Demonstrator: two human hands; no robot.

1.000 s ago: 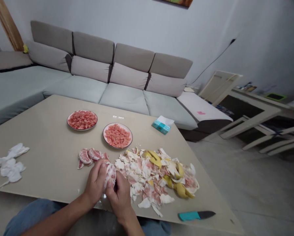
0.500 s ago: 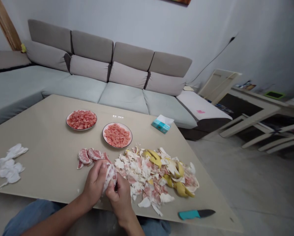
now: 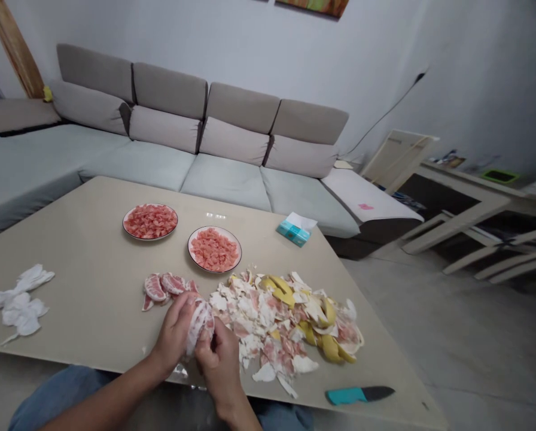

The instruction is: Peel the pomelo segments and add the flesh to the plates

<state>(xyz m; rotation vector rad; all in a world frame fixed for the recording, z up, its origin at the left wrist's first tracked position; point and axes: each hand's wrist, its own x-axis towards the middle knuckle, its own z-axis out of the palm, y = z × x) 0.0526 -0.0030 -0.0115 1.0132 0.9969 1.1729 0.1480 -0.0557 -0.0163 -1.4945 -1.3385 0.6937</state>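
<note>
Between my two hands is a chunk of pomelo (image 3: 200, 325), pinkish with white pith on it. My left hand (image 3: 176, 331) is closed round its left side. My right hand (image 3: 221, 353) grips its lower right side, thumb pressed against it; some fingers are hidden. Just beyond my left hand lie several pomelo segments (image 3: 173, 284) in their pale membranes. To the right spreads a heap of peel, pith and membrane (image 3: 268, 323), with yellow rind (image 3: 333, 347) among it. Farther back, two plates hold pink pomelo pulp, the left heap (image 3: 151, 221) redder than the right heap (image 3: 214, 249).
A knife (image 3: 360, 394) with a teal handle lies near the table's (image 3: 93, 287) front right edge. Crumpled white tissues (image 3: 23, 302) are at the left. A blue tissue box (image 3: 296, 229) stands at the back right, before the grey sofa (image 3: 227, 176).
The whole view has shifted slightly, so things sit a little lower in it. Both hands keep their grip on the pomelo chunk, and more of its pale side shows.
</note>
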